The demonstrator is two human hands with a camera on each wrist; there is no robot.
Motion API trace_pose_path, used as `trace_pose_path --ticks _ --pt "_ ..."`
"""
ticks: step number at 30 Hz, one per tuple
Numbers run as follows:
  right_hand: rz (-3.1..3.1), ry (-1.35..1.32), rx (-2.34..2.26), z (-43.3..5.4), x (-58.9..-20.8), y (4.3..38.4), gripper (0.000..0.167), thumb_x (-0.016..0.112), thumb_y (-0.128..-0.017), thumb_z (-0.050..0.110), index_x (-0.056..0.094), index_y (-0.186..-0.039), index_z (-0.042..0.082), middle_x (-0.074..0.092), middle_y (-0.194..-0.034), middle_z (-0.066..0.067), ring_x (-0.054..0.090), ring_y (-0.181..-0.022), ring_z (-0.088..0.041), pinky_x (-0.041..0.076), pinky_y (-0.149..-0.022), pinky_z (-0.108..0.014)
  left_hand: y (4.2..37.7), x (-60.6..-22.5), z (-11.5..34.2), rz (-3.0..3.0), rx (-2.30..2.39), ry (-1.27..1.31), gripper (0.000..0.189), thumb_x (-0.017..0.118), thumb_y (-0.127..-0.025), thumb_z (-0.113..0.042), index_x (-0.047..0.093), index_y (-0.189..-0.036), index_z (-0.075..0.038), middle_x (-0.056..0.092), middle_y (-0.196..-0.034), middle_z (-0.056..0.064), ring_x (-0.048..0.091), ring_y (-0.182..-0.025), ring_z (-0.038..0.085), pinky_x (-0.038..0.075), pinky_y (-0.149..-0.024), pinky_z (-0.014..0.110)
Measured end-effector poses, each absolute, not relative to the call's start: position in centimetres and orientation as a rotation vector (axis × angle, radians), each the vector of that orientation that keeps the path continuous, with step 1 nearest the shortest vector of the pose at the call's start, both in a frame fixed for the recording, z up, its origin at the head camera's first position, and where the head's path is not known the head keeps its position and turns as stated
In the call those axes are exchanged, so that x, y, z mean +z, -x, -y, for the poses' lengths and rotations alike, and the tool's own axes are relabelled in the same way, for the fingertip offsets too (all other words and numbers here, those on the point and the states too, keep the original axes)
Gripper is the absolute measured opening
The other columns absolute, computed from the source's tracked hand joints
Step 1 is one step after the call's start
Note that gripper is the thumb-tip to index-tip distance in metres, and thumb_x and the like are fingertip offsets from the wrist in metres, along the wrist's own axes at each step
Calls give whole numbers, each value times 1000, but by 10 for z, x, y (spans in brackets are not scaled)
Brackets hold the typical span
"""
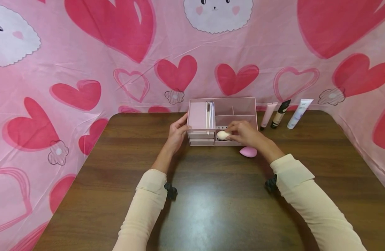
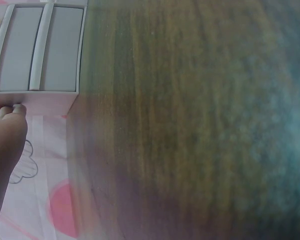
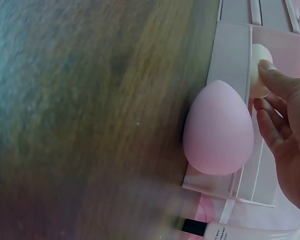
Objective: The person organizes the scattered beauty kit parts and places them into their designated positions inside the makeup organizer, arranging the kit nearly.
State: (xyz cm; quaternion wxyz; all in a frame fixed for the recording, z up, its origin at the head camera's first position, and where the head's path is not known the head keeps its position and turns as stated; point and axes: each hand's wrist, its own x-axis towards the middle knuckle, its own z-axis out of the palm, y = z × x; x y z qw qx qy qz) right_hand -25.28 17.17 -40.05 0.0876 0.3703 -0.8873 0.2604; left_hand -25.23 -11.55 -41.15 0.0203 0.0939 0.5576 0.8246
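A pink desktop organizer with drawers and open compartments stands at the back of the table. My left hand holds its left side, thumb near the top front corner; in the left wrist view the fingertips lie against the side wall. My right hand pinches a cream makeup sponge between thumb and fingers, inside the front right compartment. The right wrist view shows the sponge partly behind the compartment's front wall. A pink makeup sponge lies on the table right before the organizer, below my right hand.
Several slim brushes stand in the organizer's narrow slot. To its right stand a pink tube, a black-capped tube and a white tube. A heart-patterned pink cloth hangs behind the brown wooden table.
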Motion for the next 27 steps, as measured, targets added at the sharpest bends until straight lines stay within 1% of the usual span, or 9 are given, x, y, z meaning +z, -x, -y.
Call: trace_pose_path --ticks 5,11,18,27 --pt "2679 -1096 759 -169 -405 255 21 82 -82 8 79 -101 -1 76 -102 -15 72 -95 -31 57 -84 -48 253 -411 115 -1736 2558 -283 65 45 -88 16 32 -152 13 33 -163 26 38 -143 31 48 -95 12" --pt "2689 -1105 769 -168 -407 256 19 82 -83 9 80 -100 0 77 -102 -15 73 -97 -32 58 -86 -48 252 -411 115 -1738 2558 -292 65 45 -88 15 32 -152 13 33 -162 26 39 -141 30 48 -95 12" --pt "2683 -1139 804 -167 -410 257 16 80 -84 6 80 -99 0 79 -100 -17 75 -98 -33 59 -87 -48 252 -411 116 -1735 2552 -278 65 45 -88 15 33 -152 12 33 -163 25 39 -142 30 48 -96 12" --pt "2711 -1123 818 -167 -412 257 19 79 -86 7 80 -104 1 79 -105 -17 75 -102 -33 60 -90 -49 251 -410 115 -1735 2555 -270 65 45 -89 15 34 -152 11 35 -162 24 42 -138 27 49 -95 13"
